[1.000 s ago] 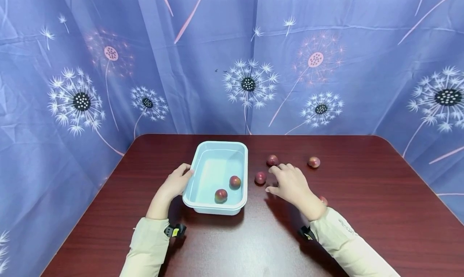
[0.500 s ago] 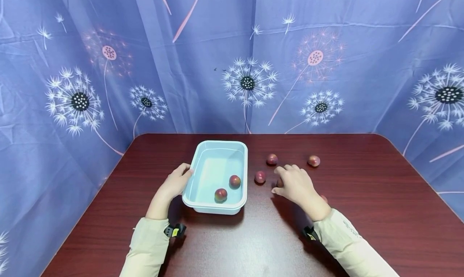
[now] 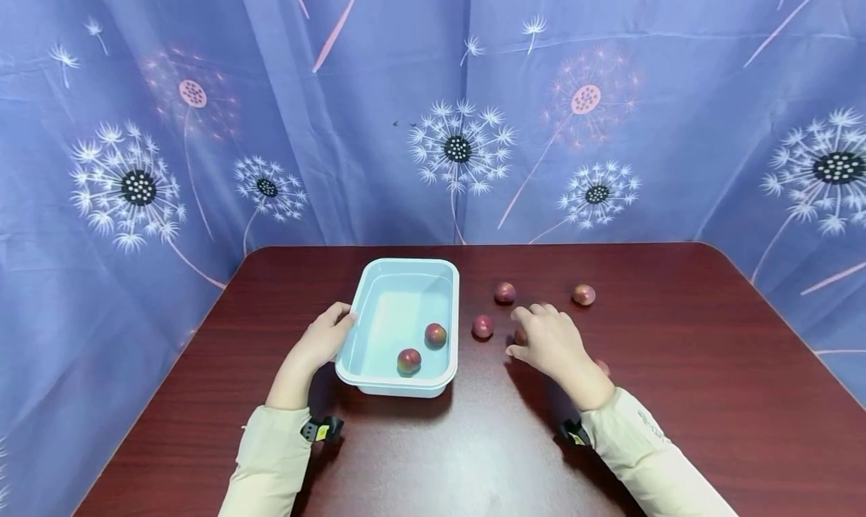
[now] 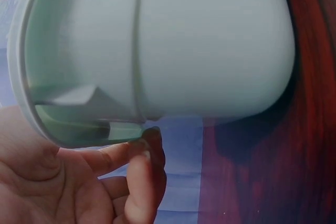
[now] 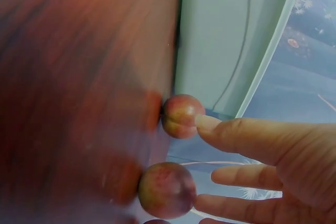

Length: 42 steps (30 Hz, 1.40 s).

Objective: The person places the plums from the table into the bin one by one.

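Observation:
My left hand (image 3: 323, 340) grips the left rim of a pale blue plastic box (image 3: 399, 391). In the left wrist view, its fingers curl under the rim of the box (image 4: 210, 40). Two red-yellow plums, a front one (image 3: 409, 361) and a rear one (image 3: 436, 335), lie inside. Right of the box, my right hand (image 3: 551, 342) reaches low over the table with fingers spread, partly covering a plum (image 3: 520, 337). In the right wrist view, the thumb overlaps one plum (image 5: 182, 109), and a fingertip is right at the edge of a larger-looking plum (image 5: 167, 190).
More plums lie on the dark red wooden table (image 3: 676, 337): one beside the box (image 3: 482, 327), one farther back (image 3: 504, 292) and another at the right (image 3: 584, 294). My right wrist mostly hides a further plum (image 3: 603, 367). A blue dandelion-print curtain (image 3: 379, 164) hangs behind the table.
My right hand has shifted slightly right, away from the box, and the plum by its fingers has come into sight. The left hand keeps its hold on the box. The head view has tilted slightly.

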Each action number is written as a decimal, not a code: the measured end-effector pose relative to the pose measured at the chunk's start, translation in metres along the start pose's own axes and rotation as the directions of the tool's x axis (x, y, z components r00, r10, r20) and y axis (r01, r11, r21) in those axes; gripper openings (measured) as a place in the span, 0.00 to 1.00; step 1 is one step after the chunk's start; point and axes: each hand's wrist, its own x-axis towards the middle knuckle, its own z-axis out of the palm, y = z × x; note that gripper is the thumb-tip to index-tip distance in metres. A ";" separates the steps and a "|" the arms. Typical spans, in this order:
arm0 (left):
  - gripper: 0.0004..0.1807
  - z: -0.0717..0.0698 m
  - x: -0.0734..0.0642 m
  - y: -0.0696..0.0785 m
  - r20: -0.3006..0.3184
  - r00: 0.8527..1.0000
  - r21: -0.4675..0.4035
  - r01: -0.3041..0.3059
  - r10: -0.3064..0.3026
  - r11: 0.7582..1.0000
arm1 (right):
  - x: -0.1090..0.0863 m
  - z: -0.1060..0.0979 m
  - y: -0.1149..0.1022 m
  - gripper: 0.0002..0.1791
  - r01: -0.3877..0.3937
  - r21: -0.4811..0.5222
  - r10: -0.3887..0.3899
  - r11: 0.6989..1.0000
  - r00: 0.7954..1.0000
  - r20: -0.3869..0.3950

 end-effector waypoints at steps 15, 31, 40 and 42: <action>0.20 -0.002 -0.002 0.004 -0.015 1.000 0.017 -0.019 0.019 1.000 | 0.000 -0.002 0.006 0.24 -0.039 -0.031 0.042 0.999 0.995 0.088; 0.20 -0.002 -0.001 0.002 -0.039 0.999 0.010 -0.018 0.019 1.000 | -0.003 0.001 0.008 0.16 -0.036 -0.025 0.037 0.999 0.998 0.051; 0.19 -0.003 -0.001 0.000 -0.046 0.999 -0.003 -0.030 0.030 1.000 | -0.002 0.003 0.011 0.14 -0.054 -0.023 0.056 0.998 0.995 0.084; 0.19 -0.003 -0.002 0.000 -0.046 0.998 -0.003 -0.032 0.032 0.999 | -0.002 0.004 0.011 0.14 -0.055 -0.019 0.057 0.998 0.994 0.089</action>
